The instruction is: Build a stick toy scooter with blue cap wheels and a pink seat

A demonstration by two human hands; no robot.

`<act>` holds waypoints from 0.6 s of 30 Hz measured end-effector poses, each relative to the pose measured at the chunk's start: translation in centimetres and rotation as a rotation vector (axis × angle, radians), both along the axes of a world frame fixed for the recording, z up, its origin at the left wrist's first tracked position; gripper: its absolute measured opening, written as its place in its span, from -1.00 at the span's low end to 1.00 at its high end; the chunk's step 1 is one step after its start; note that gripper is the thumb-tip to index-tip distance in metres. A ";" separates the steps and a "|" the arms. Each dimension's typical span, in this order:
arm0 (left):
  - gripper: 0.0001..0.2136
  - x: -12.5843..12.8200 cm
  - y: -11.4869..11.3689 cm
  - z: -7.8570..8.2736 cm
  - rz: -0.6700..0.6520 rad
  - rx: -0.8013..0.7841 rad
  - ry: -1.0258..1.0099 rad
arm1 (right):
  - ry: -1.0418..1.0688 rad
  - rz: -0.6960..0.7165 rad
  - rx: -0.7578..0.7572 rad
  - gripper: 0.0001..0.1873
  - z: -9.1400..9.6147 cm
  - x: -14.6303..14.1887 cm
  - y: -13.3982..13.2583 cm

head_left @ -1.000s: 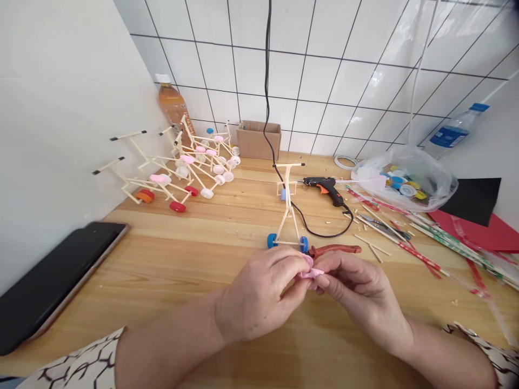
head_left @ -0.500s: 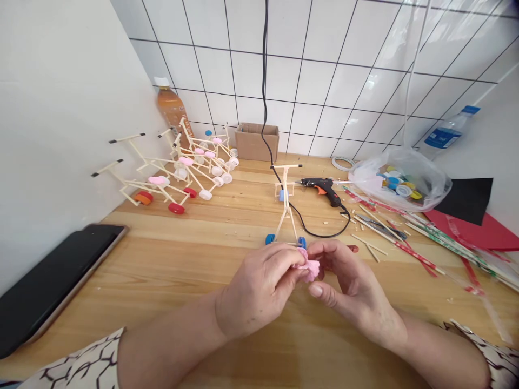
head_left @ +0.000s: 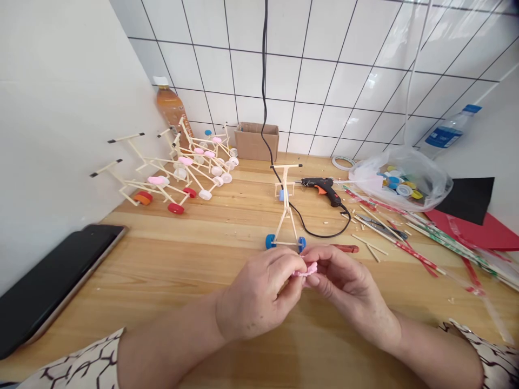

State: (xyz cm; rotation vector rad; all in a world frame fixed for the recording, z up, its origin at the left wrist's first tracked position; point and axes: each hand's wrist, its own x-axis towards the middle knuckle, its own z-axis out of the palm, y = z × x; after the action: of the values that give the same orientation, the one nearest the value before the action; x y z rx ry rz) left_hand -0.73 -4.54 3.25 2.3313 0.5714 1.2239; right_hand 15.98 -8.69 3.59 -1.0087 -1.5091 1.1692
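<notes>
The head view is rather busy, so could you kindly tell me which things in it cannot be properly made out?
Head view:
Pink piece: mostly hidden by the left hand and right hand, so its shape is unclear.
Red handle: too little shows beside the right hand to name the tool.
Bottle caps: blurred by the plastic bag, so no count.
Cardboard box: contents hidden by its walls.

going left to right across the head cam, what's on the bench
black phone or tablet → stick models with cap wheels → stick model with blue wheels → hot glue gun → plastic bag of bottle caps → red card
</notes>
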 end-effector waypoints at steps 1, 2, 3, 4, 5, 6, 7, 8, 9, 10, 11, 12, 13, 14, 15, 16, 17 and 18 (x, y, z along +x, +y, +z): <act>-0.90 0.0 -0.1 0.1 -0.012 -0.016 -0.002 | 0.028 0.008 -0.014 -0.87 0.0 -0.1 0.0; -0.90 -0.1 -0.2 0.1 -0.021 -0.041 -0.003 | 0.055 0.014 -0.028 -0.89 0.0 -0.2 0.0; -0.90 -0.1 -0.2 0.2 -0.030 -0.073 -0.010 | 0.080 0.016 -0.040 -0.92 0.1 -0.2 0.1; -0.90 -0.1 -0.3 0.3 -0.035 -0.110 -0.024 | 0.102 0.015 -0.051 -0.95 0.2 -0.3 0.1; -0.89 -0.1 -0.3 0.4 -0.052 -0.159 -0.036 | 0.120 0.014 -0.062 -0.96 0.3 -0.3 0.1; -0.89 -0.1 -0.3 0.5 -0.069 -0.217 -0.050 | 0.135 0.014 -0.073 -0.97 0.4 -0.3 0.1; -0.90 -0.1 -0.3 0.6 -0.087 -0.284 -0.061 | 0.150 0.014 -0.085 -0.97 0.5 -0.3 0.2; -0.91 0.0 -0.2 0.7 -0.105 -0.354 -0.067 | 0.163 0.013 -0.098 -0.97 0.5 -0.3 0.2; -0.92 0.0 -0.1 0.8 -0.122 -0.421 -0.071 | 0.172 0.011 -0.113 -0.96 0.5 -0.2 0.2; -0.94 0.0 0.0 0.9 -0.132 -0.478 -0.074 | 0.175 0.004 -0.127 -0.96 0.6 -0.1 0.3; -0.97 0.1 0.1 0.9 -0.135 -0.518 -0.074 | 0.174 -0.008 -0.135 -0.95 0.6 0.0 0.3; -0.95 0.1 0.1 1.0 -0.131 -0.534 -0.067 | 0.168 -0.021 -0.138 -0.95 0.5 0.1 0.3; -0.89 0.1 0.1 1.0 -0.122 -0.524 -0.054 | 0.160 -0.031 -0.136 -0.96 0.5 0.2 0.3; -0.84 0.1 0.2 1.0 -0.107 -0.491 -0.040 | 0.154 -0.035 -0.129 -0.96 0.4 0.3 0.3; -0.82 0.0 0.2 0.9 -0.091 -0.443 -0.027 | 0.149 -0.033 -0.118 -0.95 0.4 0.3 0.3; -0.83 0.0 0.2 0.8 -0.077 -0.388 -0.018 | 0.144 -0.027 -0.105 -0.94 0.3 0.3 0.3; -0.85 0.0 0.2 0.7 -0.071 -0.330 -0.017 | 0.137 -0.023 -0.089 -0.93 0.2 0.3 0.3; -0.87 0.0 0.2 0.6 -0.068 -0.277 -0.026 | 0.123 -0.021 -0.070 -0.91 0.1 0.3 0.3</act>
State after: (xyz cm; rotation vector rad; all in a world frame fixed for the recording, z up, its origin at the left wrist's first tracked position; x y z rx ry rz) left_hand -0.77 -4.32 3.81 2.0835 0.6059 1.0695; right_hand 16.31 -8.42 3.72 -0.9788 -1.3668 1.2530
